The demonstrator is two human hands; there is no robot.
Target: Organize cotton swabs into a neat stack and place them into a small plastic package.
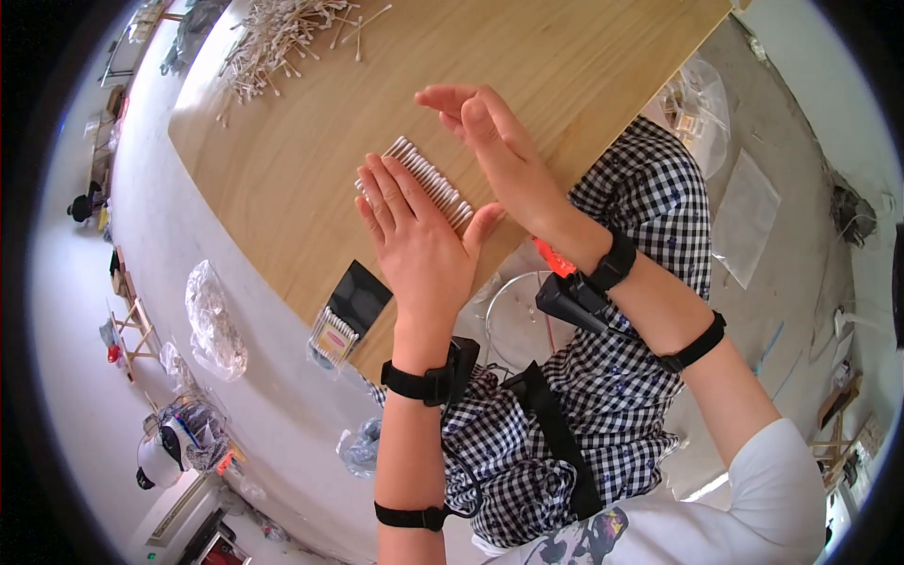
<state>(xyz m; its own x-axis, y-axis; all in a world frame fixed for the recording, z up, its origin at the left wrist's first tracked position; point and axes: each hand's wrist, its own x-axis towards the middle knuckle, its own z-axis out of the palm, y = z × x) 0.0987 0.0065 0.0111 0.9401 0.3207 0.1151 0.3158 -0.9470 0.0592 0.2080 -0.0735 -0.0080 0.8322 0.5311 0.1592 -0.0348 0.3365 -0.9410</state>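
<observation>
Looking down from the head camera: both hands flat and open over a wooden table (311,160). Left hand (419,240) lies palm-down, fingers together, pressing the near side of a tidy row of cotton swabs (428,181); right hand (499,151) stands open on edge at the row's far right side, gripping nothing. The row runs from far left to near right, each swab lying crosswise to it. Swabs look light, thin, easily scattered or bent; best squeezed as a bundle from both sides. A loose swab pile (278,38) sits far left. A packet of swabs (344,320), probably partly filled, lies at the near edge.
</observation>
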